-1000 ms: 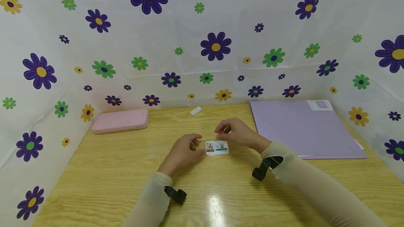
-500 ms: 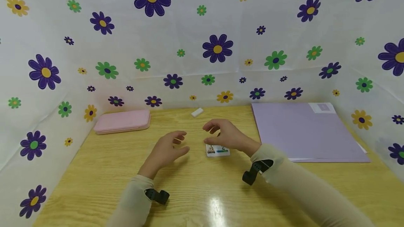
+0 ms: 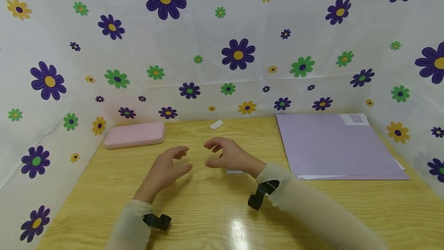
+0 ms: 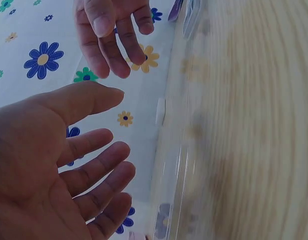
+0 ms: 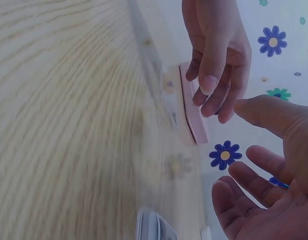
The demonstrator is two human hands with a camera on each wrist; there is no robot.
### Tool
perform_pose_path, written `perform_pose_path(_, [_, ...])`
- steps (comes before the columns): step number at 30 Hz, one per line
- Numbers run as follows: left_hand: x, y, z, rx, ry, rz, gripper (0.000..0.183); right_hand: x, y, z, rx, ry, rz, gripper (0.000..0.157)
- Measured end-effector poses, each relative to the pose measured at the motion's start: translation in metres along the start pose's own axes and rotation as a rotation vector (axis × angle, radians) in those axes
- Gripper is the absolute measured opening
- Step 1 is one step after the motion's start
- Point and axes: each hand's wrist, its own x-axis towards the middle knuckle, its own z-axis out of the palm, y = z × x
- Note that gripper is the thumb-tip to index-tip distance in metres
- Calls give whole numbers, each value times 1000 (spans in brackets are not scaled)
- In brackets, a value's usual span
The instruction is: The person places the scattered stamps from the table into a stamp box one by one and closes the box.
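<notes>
My left hand (image 3: 165, 171) hovers over the table left of centre, fingers loosely bent and nothing in them. Facing it across a small gap is my right hand (image 3: 230, 155), relaxed and holding nothing. Behind the right hand in the head view, only the front edge of a small flat white case (image 3: 236, 171) shows. The right wrist view catches the case's rounded corner (image 5: 156, 227) and part of its printed top. A clear plastic sheet or lid (image 4: 176, 195) lies on the table beyond the left hand in the left wrist view; the hand hides it in the head view.
A pink pencil case (image 3: 135, 135) lies at the back left. Near the back edge sits a small white block (image 3: 216, 125), like an eraser. A large lilac folder (image 3: 336, 147) with white paper under it covers the back right. Flower-printed cloth (image 3: 194, 45) walls the table.
Both hands have moved left. The left hand has drawn away from the small white case beside it, and the right hand now passes in front of that case. The case stays in place.
</notes>
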Motion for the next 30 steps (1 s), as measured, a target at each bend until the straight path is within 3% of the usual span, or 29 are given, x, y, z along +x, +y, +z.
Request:
perform_pose_path(18, [-21,-37,-31,144,-37,-45,64,29,-6,42,27,-54,26,58])
perform_pose_path(30, [-17,-55,-39,139,-71,-51,76,44,-4,57,-54,-55,71,58])
